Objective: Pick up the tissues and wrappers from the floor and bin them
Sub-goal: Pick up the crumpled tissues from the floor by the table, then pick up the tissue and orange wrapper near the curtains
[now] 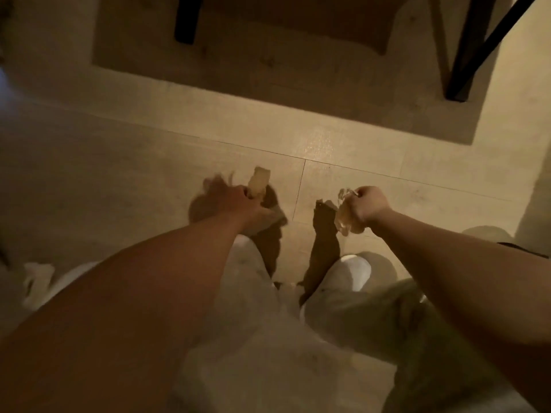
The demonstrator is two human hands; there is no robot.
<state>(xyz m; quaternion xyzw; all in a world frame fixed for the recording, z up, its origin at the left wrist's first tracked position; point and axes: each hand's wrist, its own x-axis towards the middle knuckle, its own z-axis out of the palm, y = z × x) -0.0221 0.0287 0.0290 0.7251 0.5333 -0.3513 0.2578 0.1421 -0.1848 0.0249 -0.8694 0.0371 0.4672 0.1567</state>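
Observation:
My left hand (238, 201) is closed around a crumpled pale tissue (259, 180), whose top sticks up above the fist. Over to the right, my right hand (371, 204) grips a crinkled clear wrapper (346, 219) that hangs below and left of the fist. Both hands are held out over the light floor, above my knees. Another white tissue (37, 278) lies on the floor at the far left. No bin is in view.
A table with black legs (186, 19) stands ahead, casting a dark shadow on the wood-look floor (387, 162). A black angled leg (477, 49) is at upper right. My white shoe (356, 271) and pale trousers fill the lower middle.

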